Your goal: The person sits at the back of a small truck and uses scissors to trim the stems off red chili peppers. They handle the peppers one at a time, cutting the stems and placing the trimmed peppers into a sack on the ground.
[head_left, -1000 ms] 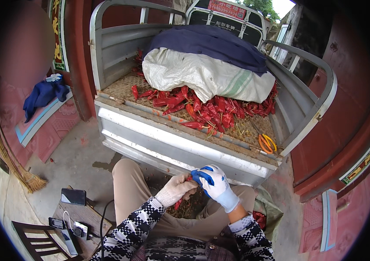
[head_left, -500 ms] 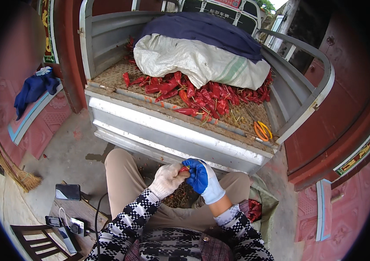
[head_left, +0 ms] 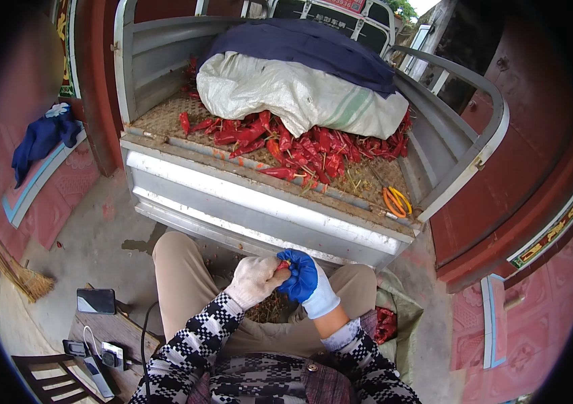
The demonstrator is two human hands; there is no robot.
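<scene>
My left hand (head_left: pixel 254 281) wears an off-white knitted glove, its fingers closed on a small red chili pepper (head_left: pixel 284 265). My right hand (head_left: pixel 302 277), in a white glove with a blue coated palm and fingers, curls closed against the same chili. The two hands meet above my lap, and only a bit of the chili shows between the fingertips. Beneath them, between my knees, lies a heap of dry stems and scraps (head_left: pixel 266 311), partly covered by my hands.
Ahead, a metal truck bed (head_left: pixel 246 199) bears red chilies (head_left: pixel 313 153) under a white woven sack (head_left: pixel 279 87) and dark cloth (head_left: pixel 306 48). Orange-handled scissors (head_left: pixel 396 202) lie at its edge. An open sack (head_left: pixel 404 310) with chilies stands right; a phone (head_left: pixel 96 301) lies left.
The whole view has shifted slightly, with the truck bed now a little farther left. Both hands stay together at the chili; the fingers have moved only slightly.
</scene>
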